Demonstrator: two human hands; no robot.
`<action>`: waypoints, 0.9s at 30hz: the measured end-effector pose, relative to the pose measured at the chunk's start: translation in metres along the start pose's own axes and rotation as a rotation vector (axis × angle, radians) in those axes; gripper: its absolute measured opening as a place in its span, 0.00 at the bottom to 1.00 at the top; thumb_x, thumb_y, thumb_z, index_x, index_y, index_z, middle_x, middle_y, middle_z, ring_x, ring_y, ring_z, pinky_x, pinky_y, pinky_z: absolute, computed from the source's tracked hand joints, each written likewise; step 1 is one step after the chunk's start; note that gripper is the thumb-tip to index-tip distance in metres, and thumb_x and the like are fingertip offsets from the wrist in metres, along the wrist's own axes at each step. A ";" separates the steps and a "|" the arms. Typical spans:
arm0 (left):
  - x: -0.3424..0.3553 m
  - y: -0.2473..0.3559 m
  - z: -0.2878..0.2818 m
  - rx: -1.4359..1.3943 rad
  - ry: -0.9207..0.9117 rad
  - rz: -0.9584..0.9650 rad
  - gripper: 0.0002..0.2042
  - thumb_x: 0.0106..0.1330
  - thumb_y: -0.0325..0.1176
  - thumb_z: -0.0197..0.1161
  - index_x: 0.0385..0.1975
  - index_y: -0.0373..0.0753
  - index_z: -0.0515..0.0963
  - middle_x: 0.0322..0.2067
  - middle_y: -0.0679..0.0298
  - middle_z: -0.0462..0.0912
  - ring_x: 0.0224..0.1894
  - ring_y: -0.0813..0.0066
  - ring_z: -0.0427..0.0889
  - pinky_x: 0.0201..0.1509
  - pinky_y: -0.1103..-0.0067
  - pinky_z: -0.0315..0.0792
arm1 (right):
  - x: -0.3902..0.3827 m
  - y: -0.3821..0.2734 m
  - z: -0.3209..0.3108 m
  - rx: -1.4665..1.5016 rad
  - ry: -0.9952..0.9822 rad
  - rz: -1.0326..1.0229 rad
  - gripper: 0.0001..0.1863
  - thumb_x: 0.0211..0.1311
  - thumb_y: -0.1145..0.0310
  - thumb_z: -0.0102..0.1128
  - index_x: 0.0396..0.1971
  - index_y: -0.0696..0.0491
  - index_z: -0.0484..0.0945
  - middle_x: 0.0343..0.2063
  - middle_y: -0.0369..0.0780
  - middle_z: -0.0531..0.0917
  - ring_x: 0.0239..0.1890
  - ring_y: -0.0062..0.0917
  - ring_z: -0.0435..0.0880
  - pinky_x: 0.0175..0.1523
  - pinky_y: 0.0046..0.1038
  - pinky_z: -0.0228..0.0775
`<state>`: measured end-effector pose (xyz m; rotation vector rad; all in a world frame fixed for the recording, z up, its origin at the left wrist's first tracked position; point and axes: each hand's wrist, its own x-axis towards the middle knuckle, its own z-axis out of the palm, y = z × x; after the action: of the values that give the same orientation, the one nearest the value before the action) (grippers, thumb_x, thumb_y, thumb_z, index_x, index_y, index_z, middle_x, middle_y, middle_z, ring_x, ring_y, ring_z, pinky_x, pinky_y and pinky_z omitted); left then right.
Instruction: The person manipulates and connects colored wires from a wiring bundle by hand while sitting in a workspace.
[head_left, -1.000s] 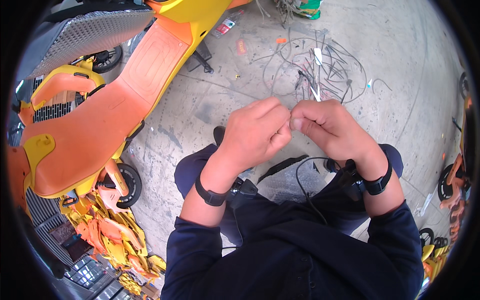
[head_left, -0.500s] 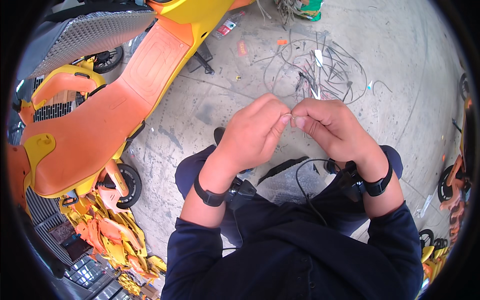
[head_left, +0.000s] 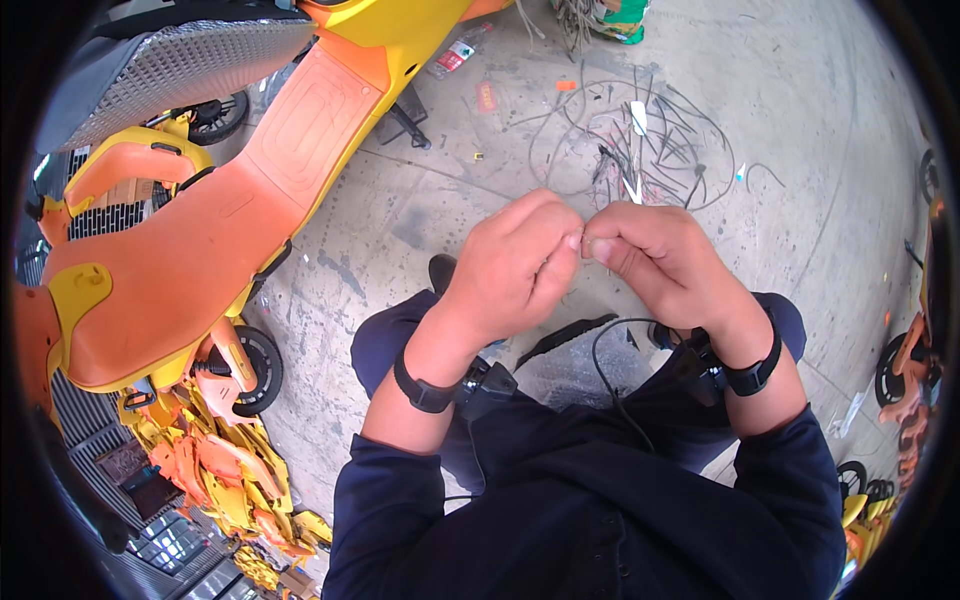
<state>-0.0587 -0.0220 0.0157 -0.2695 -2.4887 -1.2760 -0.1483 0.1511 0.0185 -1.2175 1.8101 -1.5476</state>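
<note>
My left hand (head_left: 512, 262) and my right hand (head_left: 665, 258) meet in front of me above the floor, their fingertips almost touching. Each is closed in a pinch of thumb and forefinger. Whatever sits between the fingertips is too small and too covered to name. Past my hands, a loose tangle of dark cables and cut wire pieces (head_left: 672, 150) lies on the concrete, with a white strip (head_left: 638, 118) among it.
A large orange and yellow scooter body (head_left: 170, 245) fills the left side. Below it are a wheel (head_left: 258, 370) and a heap of yellow and orange panels (head_left: 225, 465). A plastic bottle (head_left: 455, 54) lies at the far side. Bubble wrap (head_left: 585, 375) is between my legs.
My fingertips have shifted slightly, and the thin bit seen between them before is now harder to see. Both hands stay pinched and close together.
</note>
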 end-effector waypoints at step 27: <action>0.001 0.002 0.000 0.029 0.054 0.052 0.04 0.62 0.24 0.58 0.35 0.36 0.75 0.28 0.59 0.76 0.26 0.63 0.76 0.27 0.76 0.70 | 0.000 -0.008 -0.010 0.455 -0.042 0.257 0.06 0.67 0.75 0.50 0.36 0.58 0.77 0.30 0.32 0.78 0.33 0.14 0.72 0.38 0.18 0.65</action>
<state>-0.0591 -0.0206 0.0171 -0.2866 -2.4365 -1.2098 -0.1537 0.1562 0.0282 -0.7655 1.4135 -1.6458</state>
